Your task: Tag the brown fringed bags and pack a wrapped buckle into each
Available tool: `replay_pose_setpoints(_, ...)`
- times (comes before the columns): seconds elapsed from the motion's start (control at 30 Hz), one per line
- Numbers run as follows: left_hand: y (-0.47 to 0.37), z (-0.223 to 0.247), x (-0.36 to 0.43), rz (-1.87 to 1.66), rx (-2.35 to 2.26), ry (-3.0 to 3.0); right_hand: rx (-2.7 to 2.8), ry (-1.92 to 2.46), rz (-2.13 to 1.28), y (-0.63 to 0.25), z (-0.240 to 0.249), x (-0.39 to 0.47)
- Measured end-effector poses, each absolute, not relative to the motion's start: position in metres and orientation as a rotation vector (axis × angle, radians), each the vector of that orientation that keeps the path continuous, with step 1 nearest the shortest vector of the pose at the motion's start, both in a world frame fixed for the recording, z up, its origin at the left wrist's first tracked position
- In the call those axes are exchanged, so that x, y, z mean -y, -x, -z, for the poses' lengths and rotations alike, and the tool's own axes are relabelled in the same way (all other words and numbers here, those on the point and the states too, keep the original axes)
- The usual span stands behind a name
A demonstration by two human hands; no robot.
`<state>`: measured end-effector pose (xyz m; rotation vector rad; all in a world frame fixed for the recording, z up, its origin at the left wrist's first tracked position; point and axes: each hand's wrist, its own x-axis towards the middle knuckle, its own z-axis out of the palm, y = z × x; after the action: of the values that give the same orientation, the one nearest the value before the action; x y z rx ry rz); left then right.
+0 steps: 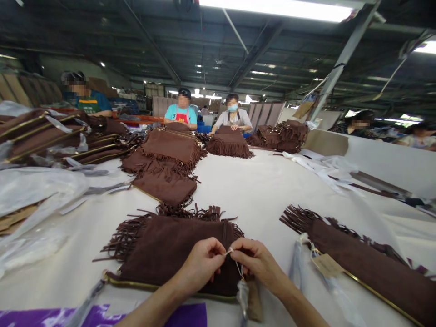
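A brown fringed bag (pixel 163 250) lies flat in front of me, its gold zipper edge toward me. Above its right side, my left hand (pixel 204 263) pinches one part of a thin white string (pixel 229 251). Close beside it, my right hand (pixel 254 259) pinches the same string from the other side. Below the fingers the string runs down to a plastic-wrapped zipper pull (pixel 242 295), and a brown paper tag (pixel 255 302) hangs next to it. The tips of several fingers are hidden behind the hands.
Another fringed bag (pixel 371 268) with a tag (pixel 327 265) lies at right. Bags are piled ahead (pixel 166 150) and at far left (pixel 41 131). Clear plastic (pixel 37 190) covers the left side; purple packaging (pixel 184 315) lies at the near edge. Co-workers (pixel 232 116) stand across the table (pixel 238 186).
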<state>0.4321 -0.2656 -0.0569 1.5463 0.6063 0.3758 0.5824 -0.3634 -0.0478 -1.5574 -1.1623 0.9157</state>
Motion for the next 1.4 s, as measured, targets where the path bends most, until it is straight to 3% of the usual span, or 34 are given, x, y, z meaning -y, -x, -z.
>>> replay_pose_setpoints(0.67,-0.451,0.048,0.279,-0.354,-0.766,-1.481,1.336,1.481,-0.32,-0.565,0.038,0.365)
replay_pose_setpoints(0.93,-0.446,0.043,0.279,-0.398,-0.707,-1.361,1.099,1.567,-0.602,-0.583,0.047,0.364)
replay_pose_setpoints(1.1,-0.439,0.038,0.273,-0.397,-0.507,-1.043,1.298,1.591,-0.837,-0.589,0.028,0.376)
replay_pose_setpoints(1.3,-0.435,0.039,0.267,-0.335,-0.321,-0.751,1.257,1.414,-1.256,-0.611,0.018,0.397)
replay_pose_setpoints(1.4,-0.433,0.04,0.267,-0.328,-0.341,-0.677,1.167,1.317,-1.309,-0.622,0.022,0.401)
